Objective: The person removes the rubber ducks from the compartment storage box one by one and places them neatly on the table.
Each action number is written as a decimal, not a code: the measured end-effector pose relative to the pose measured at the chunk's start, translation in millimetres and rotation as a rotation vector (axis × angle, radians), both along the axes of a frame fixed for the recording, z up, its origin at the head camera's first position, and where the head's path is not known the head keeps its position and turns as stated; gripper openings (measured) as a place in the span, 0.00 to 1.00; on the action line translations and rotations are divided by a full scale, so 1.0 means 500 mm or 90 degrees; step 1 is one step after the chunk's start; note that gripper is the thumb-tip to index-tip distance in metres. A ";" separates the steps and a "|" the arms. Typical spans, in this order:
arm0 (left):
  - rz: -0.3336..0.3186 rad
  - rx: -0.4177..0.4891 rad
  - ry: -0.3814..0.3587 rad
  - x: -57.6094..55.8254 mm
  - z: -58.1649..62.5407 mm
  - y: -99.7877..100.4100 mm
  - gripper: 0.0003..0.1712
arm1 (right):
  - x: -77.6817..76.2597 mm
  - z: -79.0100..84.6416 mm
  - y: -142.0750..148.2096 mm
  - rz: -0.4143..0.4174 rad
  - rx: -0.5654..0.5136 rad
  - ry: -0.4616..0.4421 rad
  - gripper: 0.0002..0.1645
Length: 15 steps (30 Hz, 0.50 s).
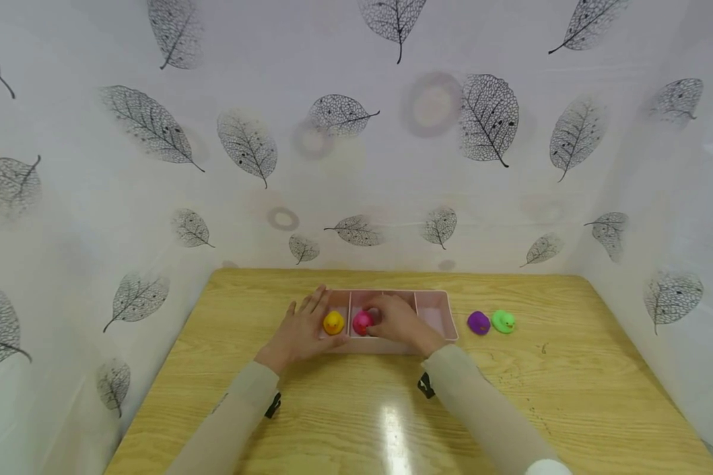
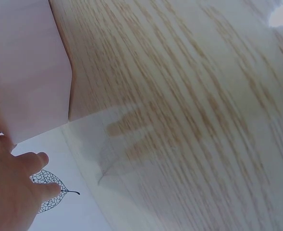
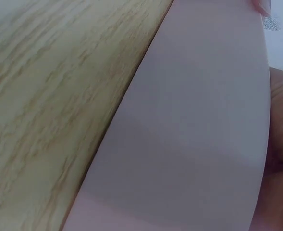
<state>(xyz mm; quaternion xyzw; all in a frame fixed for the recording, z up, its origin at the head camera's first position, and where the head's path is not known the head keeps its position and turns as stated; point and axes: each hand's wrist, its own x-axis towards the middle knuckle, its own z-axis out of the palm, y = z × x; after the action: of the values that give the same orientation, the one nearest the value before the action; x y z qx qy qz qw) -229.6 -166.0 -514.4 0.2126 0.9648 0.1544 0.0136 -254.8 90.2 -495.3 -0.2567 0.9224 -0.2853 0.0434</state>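
Note:
A pink divided tray (image 1: 432, 316) lies on the table. My right hand (image 1: 399, 322) reaches into its middle compartment and pinches a pink rubber duck (image 1: 362, 322) between thumb and fingers. At the tray's left end rests my left hand (image 1: 299, 332), fingers fairly straight and spread, thumb along the front rim. A yellow rubber duck (image 1: 333, 322) sits in the left compartment, just beside that hand. In the left wrist view, left fingers (image 2: 33, 161) extend past the tray's end. The tray's front wall (image 3: 179, 115) hides much of the right hand in the right wrist view.
Right of the tray, a purple rubber duck (image 1: 478, 322) and a green rubber duck (image 1: 504, 321) stand side by side on the wooden table (image 1: 344, 409). A white leaf-patterned curtain (image 1: 356, 165) encloses the table's back and sides.

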 end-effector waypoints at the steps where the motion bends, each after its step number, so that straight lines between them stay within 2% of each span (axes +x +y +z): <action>1: 0.000 0.001 -0.001 0.000 0.001 0.000 0.65 | -0.001 -0.001 -0.002 -0.001 0.009 0.003 0.23; 15: -0.002 0.001 0.000 0.000 -0.002 -0.003 0.64 | -0.003 0.003 -0.020 -0.020 0.058 0.002 0.14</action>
<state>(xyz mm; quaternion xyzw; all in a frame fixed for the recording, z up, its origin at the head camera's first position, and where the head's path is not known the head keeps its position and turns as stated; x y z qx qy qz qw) -229.6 -167.4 -515.2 0.2144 0.9642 0.1553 0.0133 -256.2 80.4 -493.9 -0.2404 0.9383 -0.2434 0.0495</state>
